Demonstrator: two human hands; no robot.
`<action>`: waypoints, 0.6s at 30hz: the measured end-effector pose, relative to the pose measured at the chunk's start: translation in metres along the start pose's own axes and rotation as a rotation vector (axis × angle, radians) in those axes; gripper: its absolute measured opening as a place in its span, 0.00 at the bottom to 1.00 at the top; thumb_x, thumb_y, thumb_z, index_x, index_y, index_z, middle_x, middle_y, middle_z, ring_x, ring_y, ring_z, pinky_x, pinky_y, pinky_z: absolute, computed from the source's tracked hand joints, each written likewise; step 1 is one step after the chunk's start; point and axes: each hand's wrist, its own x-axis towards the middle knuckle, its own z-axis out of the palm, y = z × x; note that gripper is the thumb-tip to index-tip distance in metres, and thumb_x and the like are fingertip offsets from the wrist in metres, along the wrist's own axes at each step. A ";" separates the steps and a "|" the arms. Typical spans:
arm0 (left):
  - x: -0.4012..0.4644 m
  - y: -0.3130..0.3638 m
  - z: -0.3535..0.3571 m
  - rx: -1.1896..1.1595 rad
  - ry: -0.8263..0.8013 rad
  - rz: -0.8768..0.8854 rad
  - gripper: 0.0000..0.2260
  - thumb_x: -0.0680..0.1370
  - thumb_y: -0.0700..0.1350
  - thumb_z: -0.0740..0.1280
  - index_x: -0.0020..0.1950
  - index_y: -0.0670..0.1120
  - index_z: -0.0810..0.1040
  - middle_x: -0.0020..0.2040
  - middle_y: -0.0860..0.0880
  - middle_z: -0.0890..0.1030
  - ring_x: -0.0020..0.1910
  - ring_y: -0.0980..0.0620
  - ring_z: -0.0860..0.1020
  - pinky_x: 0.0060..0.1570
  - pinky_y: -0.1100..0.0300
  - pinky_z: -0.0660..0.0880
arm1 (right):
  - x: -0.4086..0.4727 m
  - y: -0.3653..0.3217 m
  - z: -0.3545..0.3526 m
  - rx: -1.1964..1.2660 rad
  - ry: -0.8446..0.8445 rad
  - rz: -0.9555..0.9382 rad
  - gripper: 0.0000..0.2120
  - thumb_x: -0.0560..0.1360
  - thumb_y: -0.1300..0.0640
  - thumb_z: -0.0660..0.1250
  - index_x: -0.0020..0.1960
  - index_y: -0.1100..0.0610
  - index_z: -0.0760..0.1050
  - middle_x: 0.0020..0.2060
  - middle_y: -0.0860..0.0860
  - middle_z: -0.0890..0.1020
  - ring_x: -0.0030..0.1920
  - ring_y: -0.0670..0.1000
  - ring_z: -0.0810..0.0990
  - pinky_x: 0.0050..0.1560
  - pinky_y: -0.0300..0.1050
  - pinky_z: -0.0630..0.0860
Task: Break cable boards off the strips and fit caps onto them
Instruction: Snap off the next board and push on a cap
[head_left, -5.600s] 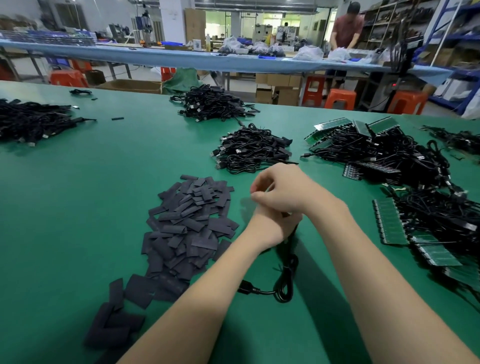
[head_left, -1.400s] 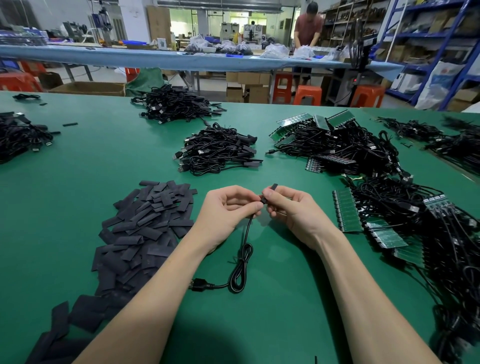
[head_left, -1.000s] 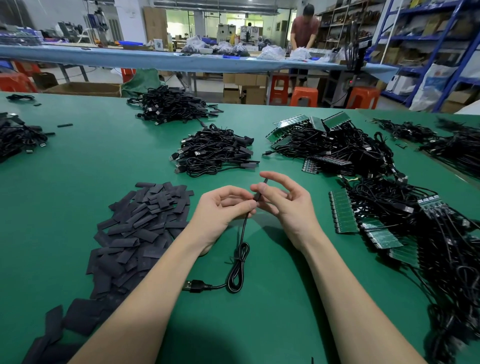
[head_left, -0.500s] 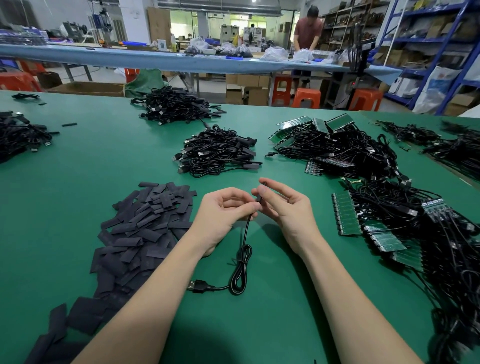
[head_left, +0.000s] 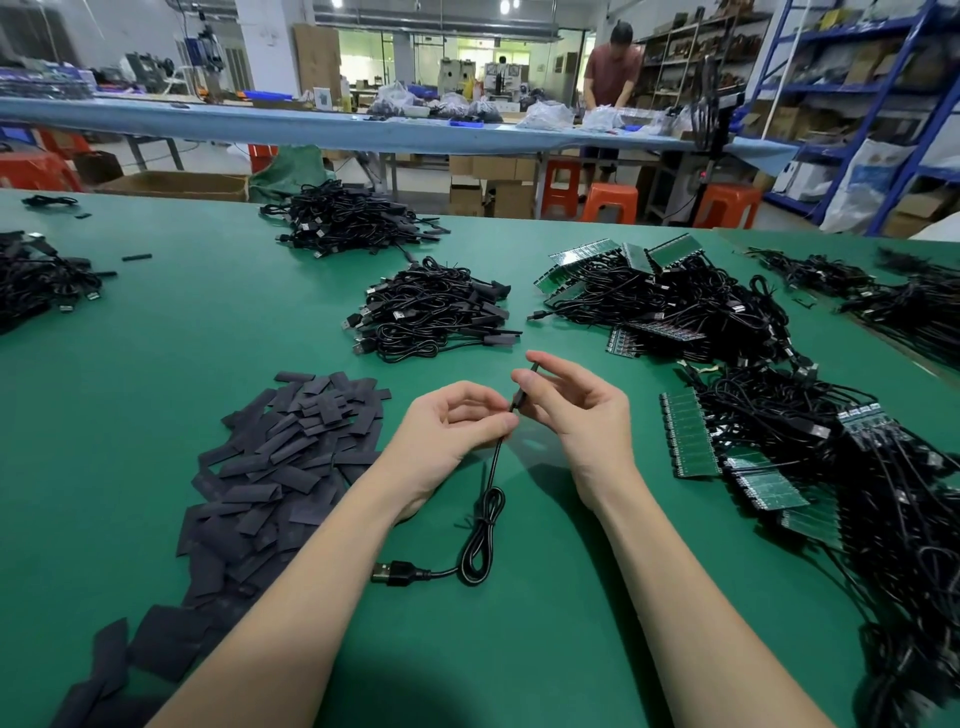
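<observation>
My left hand (head_left: 447, 436) pinches a black cable (head_left: 485, 512) just below its capped end. My right hand (head_left: 576, 410) pinches the black cap (head_left: 523, 388) over the cable's board between thumb and forefinger, other fingers spread. The cable hangs down to a small coil and a USB plug (head_left: 387, 573) on the green table (head_left: 156, 364). A heap of flat black caps (head_left: 280, 457) lies at my left. Green board strips (head_left: 691, 441) with attached cables lie at my right.
Piles of black cables sit ahead: a middle cable pile (head_left: 436, 312), a far cable pile (head_left: 353, 221), a left-edge cable pile (head_left: 36, 280). A tangle with more strips (head_left: 665, 296) fills the right side. A person (head_left: 610, 78) works at a far bench.
My right hand's fingers have shifted slightly on the cap, sliding it along the cable end. My left hand and the cable coil have stayed almost in place.
</observation>
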 end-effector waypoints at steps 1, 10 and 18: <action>0.001 0.001 0.000 0.025 -0.013 -0.019 0.07 0.73 0.36 0.76 0.47 0.46 0.83 0.41 0.48 0.85 0.40 0.54 0.83 0.45 0.65 0.78 | 0.001 -0.001 -0.001 0.004 0.019 -0.006 0.11 0.72 0.65 0.76 0.54 0.57 0.85 0.39 0.52 0.87 0.37 0.47 0.82 0.44 0.39 0.80; 0.001 0.004 0.000 0.223 -0.052 -0.057 0.04 0.76 0.41 0.75 0.49 0.45 0.83 0.41 0.50 0.85 0.41 0.54 0.82 0.46 0.66 0.77 | 0.005 -0.003 -0.006 -0.049 0.030 -0.138 0.24 0.72 0.61 0.78 0.65 0.45 0.77 0.39 0.51 0.87 0.39 0.45 0.82 0.49 0.46 0.84; 0.002 0.025 0.014 0.853 -0.241 -0.071 0.13 0.70 0.53 0.78 0.51 0.55 0.79 0.46 0.54 0.82 0.39 0.58 0.79 0.46 0.69 0.76 | 0.020 -0.001 -0.011 0.153 0.282 -0.042 0.12 0.74 0.64 0.75 0.57 0.57 0.84 0.38 0.49 0.86 0.38 0.46 0.80 0.40 0.39 0.80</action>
